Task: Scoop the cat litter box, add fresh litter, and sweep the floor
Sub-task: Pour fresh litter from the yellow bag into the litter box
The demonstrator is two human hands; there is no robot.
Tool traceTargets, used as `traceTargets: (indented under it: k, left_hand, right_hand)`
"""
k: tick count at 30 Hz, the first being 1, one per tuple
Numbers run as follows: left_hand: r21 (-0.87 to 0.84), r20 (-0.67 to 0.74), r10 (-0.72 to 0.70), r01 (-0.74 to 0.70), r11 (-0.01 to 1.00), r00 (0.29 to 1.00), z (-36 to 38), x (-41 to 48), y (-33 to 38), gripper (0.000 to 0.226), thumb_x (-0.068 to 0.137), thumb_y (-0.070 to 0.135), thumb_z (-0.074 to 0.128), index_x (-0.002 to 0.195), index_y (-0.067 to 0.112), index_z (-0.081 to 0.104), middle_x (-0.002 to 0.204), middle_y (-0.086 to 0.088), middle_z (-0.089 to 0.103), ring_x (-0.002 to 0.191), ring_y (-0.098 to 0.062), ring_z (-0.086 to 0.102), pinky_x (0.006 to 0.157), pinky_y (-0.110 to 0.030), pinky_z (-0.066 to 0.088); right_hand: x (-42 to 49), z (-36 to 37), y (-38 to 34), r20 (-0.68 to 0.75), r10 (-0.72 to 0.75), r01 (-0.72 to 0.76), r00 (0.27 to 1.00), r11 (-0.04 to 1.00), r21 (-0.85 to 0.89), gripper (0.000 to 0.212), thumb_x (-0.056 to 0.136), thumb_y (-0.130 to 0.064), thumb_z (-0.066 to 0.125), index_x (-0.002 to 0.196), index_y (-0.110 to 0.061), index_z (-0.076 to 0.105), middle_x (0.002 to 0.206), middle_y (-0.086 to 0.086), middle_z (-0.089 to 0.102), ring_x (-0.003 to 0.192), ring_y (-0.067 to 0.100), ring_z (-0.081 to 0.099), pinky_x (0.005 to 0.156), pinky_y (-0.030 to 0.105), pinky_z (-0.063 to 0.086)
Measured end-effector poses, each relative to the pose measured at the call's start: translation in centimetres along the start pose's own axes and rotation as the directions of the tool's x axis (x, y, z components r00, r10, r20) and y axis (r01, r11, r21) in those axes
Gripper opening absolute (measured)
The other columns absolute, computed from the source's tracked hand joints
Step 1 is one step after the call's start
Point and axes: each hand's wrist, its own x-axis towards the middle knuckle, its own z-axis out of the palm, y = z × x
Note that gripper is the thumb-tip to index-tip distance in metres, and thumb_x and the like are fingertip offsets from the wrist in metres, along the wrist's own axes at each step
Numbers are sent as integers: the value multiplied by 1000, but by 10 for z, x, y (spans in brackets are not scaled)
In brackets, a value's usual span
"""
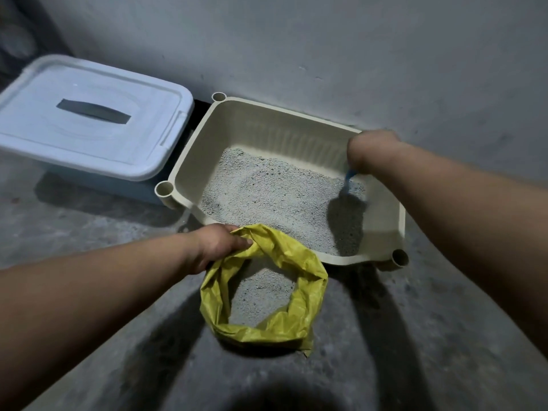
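Scooping under way, by the look of it. Grips a blue scoop [350, 178] in the right hand [370, 149], blade down in the litter [267, 191] at the far right corner of the cream litter box [189, 161]. Clutches the rim of a yellow bag [299, 315] with the left hand [216, 247], fingers curled over the edge, mouth open on the floor [89, 226] just in front of the box's near wall. Grey litter already in the bag, so probably some scoops emptied. Judged as first stage, part done. No fresh litter visibly added yet; possibly stored in the lidded blue bin [89, 114] left of the box, cannot tell. No broom in view. Pale specks by the near left corner, perhaps spilled grains; sweeping left to do.
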Motion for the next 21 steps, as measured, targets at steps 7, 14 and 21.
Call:
traceTargets:
  k: [7,14,21]
  left_hand:
    - [-2,-1,-4,4,1000,1000,-1,-3,-2,12,88,15,63,100,14,65,92,-11,70,78,-25,65,78,-35,56]
    - [1,1,-3,3,1000,1000,-2,-3,-4,4,89,15,63,87,17,66,85,-7,70,73,-21,66,68,-29,56]
    - [-1,18,0,0,1000,1000,-3,-6,-2,3,89,15,63,89,16,66,86,-8,69,75,-23,64,77,-35,55]
  right_hand:
    - [-8,9,-25,103,-40,42,994,999,-11,68,72,-51,74,123,-10,54,104,1,56,102,28,59,72,34,46]
    - [-13,-24,-42,33,-23,19,999,993,116,49,79,-43,70,112,-10,57,83,0,51,85,22,50,69,31,42]
    - [-12,-16,-59,70,-134,130,988,990,61,39,81,-39,69,103,-8,59,74,-1,47,81,21,52,73,32,47]
